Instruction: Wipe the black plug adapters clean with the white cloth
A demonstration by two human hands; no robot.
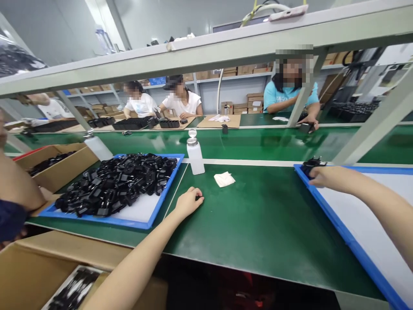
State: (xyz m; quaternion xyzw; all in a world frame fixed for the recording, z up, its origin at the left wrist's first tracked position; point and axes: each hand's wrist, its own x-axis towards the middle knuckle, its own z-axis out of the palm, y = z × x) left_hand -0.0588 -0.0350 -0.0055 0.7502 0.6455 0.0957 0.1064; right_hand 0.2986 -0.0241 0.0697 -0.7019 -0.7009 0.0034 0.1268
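Note:
My left hand (pixel 189 202) rests over the green bench top with its fingers curled; a small dark spot shows at the fingertips, too little to name. My right hand (pixel 329 178) reaches into the far left corner of the right blue-rimmed tray (pixel 335 226). Its fingers close on a black power adapter (pixel 312 164), partly hidden by the hand, in a small cluster there. On my left, another blue tray (pixel 155 211) with a white lining bears a heap of black power adapters (pixel 116 183). A folded white cloth (pixel 224 179) lies beyond my left hand.
A white pump bottle (pixel 195 157) stands behind the cloth; another bottle (pixel 97 146) leans farther left. Cardboard boxes (pixel 72 165) flank the left tray. A slanted metal post (pixel 371 112) rises behind the right tray. Several people work across the bench; another person's arm (pixel 19 181) is at left.

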